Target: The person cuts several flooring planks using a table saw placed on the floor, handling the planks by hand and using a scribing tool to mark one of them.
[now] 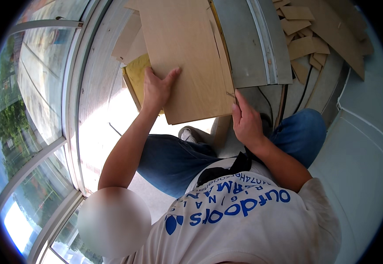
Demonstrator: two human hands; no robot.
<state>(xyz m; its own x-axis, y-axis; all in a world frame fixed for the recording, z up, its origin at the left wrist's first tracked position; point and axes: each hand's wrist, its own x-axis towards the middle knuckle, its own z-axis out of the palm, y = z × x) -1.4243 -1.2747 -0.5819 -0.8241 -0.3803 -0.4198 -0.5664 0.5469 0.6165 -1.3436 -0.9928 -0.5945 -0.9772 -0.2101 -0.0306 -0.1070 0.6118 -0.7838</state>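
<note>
A flat, light-brown plywood board (191, 61) lies in front of me, its near end toward my lap. My left hand (156, 90) grips its left edge, thumb on the top face and the other fingers at the side. My right hand (247, 123) is closed beside the near right corner, with the index finger and thumb against the board's edge. A small, thin dark thing (230, 94) shows at that index fingertip; what the hand holds is too small to make out. More thin sheets show beneath the board, and a yellow surface (137, 70) peeks out on the left.
A grey metal-topped surface (244, 48) with a rail (266, 39) adjoins the board on the right. Beyond it lies a heap of brown board offcuts (300, 42). A black cable (305, 88) hangs down nearby. Windows (37, 97) line my left; a pale wall (363, 132) is on the right.
</note>
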